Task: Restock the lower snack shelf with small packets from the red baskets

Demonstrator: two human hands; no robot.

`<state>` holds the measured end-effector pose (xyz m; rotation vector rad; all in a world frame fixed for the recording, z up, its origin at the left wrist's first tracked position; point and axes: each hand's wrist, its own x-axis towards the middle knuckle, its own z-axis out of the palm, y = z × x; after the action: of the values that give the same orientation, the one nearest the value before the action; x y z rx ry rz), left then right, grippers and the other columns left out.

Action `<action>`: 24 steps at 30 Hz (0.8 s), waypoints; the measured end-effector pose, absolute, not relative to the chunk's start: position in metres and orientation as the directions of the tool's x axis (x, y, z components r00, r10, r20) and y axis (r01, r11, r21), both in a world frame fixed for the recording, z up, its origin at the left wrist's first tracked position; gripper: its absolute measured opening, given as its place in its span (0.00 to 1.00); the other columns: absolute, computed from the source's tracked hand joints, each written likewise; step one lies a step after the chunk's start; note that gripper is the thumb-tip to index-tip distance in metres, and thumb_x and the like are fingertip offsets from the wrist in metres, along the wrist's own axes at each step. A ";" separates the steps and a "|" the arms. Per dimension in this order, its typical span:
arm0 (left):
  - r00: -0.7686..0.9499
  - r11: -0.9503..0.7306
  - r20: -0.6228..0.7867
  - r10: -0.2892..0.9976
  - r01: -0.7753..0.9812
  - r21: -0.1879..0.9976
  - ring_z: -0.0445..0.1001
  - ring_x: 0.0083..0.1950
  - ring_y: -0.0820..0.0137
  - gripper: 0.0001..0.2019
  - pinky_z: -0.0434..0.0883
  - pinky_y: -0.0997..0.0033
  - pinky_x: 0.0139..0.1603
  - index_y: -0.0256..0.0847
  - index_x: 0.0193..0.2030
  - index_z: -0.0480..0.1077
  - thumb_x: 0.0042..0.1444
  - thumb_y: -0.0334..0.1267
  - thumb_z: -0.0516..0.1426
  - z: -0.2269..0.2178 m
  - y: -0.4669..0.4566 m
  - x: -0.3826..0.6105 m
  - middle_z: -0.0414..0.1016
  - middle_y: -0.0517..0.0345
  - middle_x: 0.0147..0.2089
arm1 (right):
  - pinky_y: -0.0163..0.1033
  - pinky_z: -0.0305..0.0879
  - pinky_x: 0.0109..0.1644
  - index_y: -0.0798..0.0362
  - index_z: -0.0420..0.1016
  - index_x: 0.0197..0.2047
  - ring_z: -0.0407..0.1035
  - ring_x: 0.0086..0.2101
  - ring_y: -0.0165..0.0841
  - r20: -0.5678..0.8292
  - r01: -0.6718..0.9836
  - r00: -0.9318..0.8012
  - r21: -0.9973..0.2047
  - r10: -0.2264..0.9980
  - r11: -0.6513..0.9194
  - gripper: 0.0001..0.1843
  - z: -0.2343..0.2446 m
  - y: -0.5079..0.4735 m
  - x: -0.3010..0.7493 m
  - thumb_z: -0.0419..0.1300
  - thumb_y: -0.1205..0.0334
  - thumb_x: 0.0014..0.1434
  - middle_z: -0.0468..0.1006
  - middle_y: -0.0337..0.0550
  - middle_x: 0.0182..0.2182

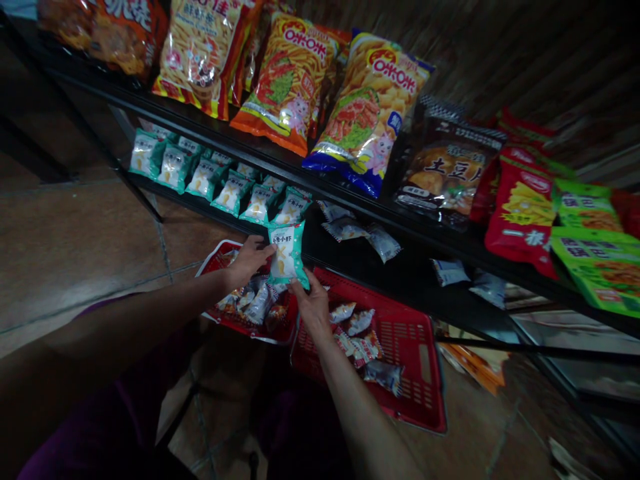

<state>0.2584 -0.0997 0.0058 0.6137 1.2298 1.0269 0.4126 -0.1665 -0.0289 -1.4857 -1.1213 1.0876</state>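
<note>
A small green-and-white snack packet [285, 252] is held upright in front of the lower shelf, its printed front facing me. My right hand [311, 301] grips its bottom right corner between thumb and fingers. On the packet's left edge, my left hand [253, 257] pinches with thumb and fingers. Just behind stands a row of matching green packets [233, 192], in two lines on the lower shelf. Below my hands are two red baskets: the left basket [213, 257] holds several small wrapped snacks, and the right basket [410, 333] holds some more scattered packets.
Large snack bags [360, 113] line the upper shelf, whose black front edge [280, 155] runs above my hands. Loose silver packets [383, 241] lie on the lower shelf to the right. A thin black bar [540, 350] sticks out past the right basket, over the tiled floor [470, 427].
</note>
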 end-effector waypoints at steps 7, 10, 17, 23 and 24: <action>0.179 0.492 -0.459 0.870 -0.325 0.808 0.73 0.35 0.70 0.13 0.69 0.68 0.41 0.39 0.40 0.68 0.45 0.27 0.59 0.007 -0.095 0.258 0.75 0.56 0.35 | 0.37 0.67 0.41 0.49 0.72 0.55 0.69 0.36 0.32 0.277 0.727 0.055 -0.670 0.959 0.152 0.21 -0.022 -0.173 0.417 0.51 0.65 0.59 0.73 0.43 0.37; 0.331 0.562 -0.457 0.826 -0.404 0.722 0.74 0.34 0.69 0.11 0.69 0.69 0.39 0.39 0.38 0.69 0.45 0.29 0.58 0.011 -0.096 0.258 0.75 0.56 0.34 | 0.35 0.66 0.36 0.47 0.69 0.58 0.67 0.34 0.32 0.339 0.840 -0.043 -0.497 0.940 0.217 0.25 -0.021 -0.176 0.418 0.52 0.68 0.57 0.71 0.43 0.36; 0.387 0.596 -0.453 0.803 -0.536 0.598 0.75 0.35 0.69 0.11 0.70 0.70 0.37 0.39 0.42 0.70 0.54 0.42 0.58 0.019 -0.101 0.263 0.76 0.55 0.35 | 0.38 0.66 0.35 0.44 0.61 0.63 0.65 0.35 0.37 0.359 0.909 -0.175 -0.298 0.917 0.290 0.34 -0.020 -0.180 0.414 0.54 0.73 0.54 0.70 0.45 0.35; 0.328 0.588 -0.510 0.795 -0.621 0.518 0.76 0.38 0.63 0.16 0.71 0.65 0.42 0.35 0.46 0.71 0.59 0.42 0.51 0.024 -0.092 0.259 0.78 0.50 0.37 | 0.41 0.69 0.45 0.49 0.58 0.64 0.67 0.40 0.37 0.316 0.799 -0.314 -0.422 0.895 0.429 0.30 -0.015 -0.182 0.407 0.54 0.66 0.58 0.70 0.46 0.39; 0.330 0.579 -0.497 0.803 -0.631 0.517 0.76 0.38 0.63 0.16 0.71 0.64 0.43 0.34 0.47 0.72 0.59 0.42 0.50 0.025 -0.091 0.258 0.78 0.50 0.37 | 0.41 0.69 0.46 0.49 0.59 0.64 0.67 0.40 0.37 0.328 0.767 -0.326 -0.456 0.887 0.451 0.29 -0.012 -0.183 0.406 0.55 0.62 0.59 0.70 0.46 0.39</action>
<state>0.2578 -0.0909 0.0252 0.2475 0.7950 0.9496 0.4065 -0.1827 -0.0118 -1.3790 -2.1718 0.2950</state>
